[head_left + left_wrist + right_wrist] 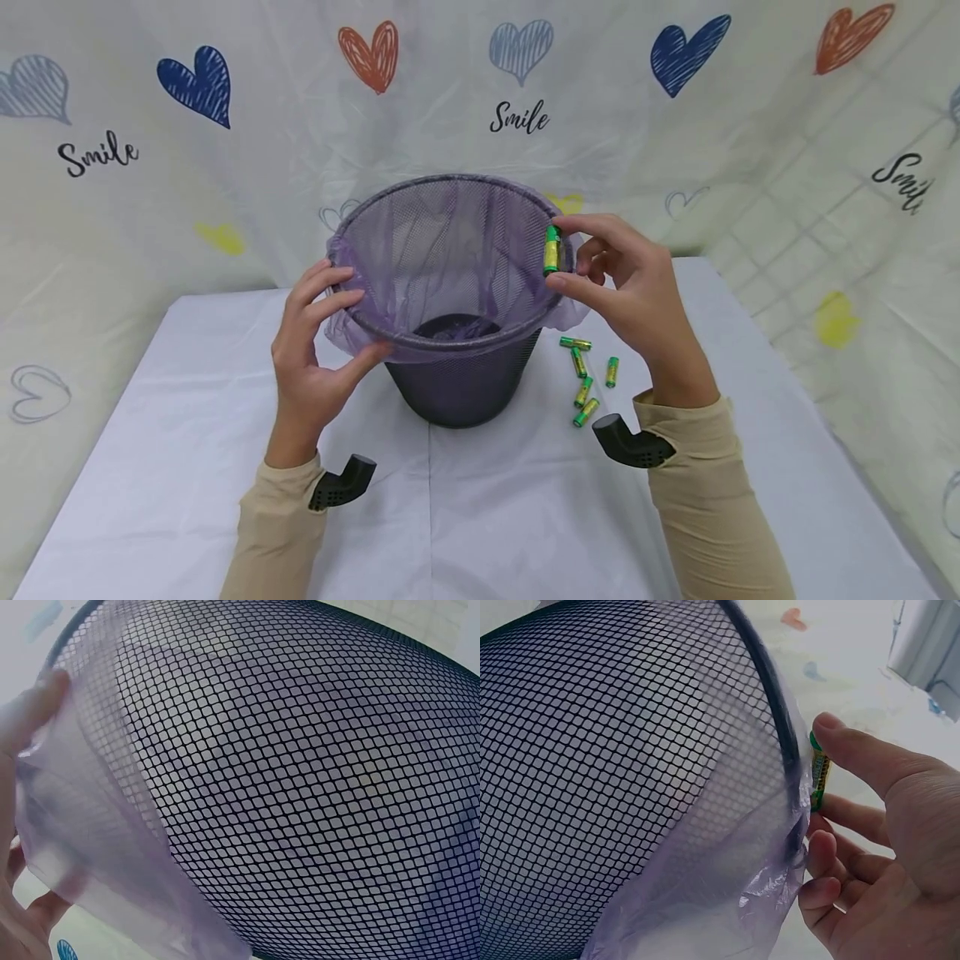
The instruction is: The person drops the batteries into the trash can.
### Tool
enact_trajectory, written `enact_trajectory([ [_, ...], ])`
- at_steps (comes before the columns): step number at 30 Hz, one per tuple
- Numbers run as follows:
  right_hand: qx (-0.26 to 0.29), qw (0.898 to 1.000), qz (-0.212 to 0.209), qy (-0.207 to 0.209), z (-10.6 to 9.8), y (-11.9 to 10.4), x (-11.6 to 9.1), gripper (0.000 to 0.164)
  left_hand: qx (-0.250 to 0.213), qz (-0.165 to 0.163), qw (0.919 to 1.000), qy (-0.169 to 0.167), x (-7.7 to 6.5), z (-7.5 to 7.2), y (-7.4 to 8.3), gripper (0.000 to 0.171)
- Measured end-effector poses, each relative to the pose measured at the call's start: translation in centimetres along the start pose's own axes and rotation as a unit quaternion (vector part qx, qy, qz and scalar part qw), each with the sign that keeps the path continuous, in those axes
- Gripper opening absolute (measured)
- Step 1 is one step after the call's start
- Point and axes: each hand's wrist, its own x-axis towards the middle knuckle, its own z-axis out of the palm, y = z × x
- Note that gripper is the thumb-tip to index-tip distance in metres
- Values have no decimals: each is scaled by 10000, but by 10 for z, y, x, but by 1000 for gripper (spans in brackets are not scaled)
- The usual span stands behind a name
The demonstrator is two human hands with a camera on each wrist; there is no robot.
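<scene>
A dark mesh wastebasket [457, 392] stands on the table, lined with a thin purple plastic bag [420, 242] folded out over its rim. My left hand [307, 358] grips the rim on the left side, fingers over the edge and thumb at the front. At the right of the rim, my right hand [630, 283] pinches a green and yellow battery [552, 250] by its two ends between thumb and index finger. In the right wrist view the battery [820, 772] is right beside the bag-covered rim, the other fingers [823, 851] curled close to the bag.
Several more batteries [582, 392] lie on the white table covering [187, 467] to the right of the wastebasket. Behind the table hangs a pale cloth [450, 125] printed with hearts and lettering.
</scene>
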Motion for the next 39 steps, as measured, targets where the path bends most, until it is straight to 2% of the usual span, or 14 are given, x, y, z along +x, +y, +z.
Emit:
enact_trajectory([
  [6,-404,9990,187,79,1,2,0,44,-173,-134,9998,39,-1,3,-1,57],
  [14,-762,9959,487,53,1,7,0,44,-133,-190,9997,98,-2,5,-3,46],
  [18,-719,9958,569,8,1,9,-2,43,-115,-210,9997,76,-3,5,-3,45],
  [25,-219,9972,715,-84,3,11,-2,41,39,-164,9998,120,-4,3,-6,46],
  [39,-289,9974,640,-138,4,13,-1,41,64,-221,9997,27,-3,2,-2,47],
])
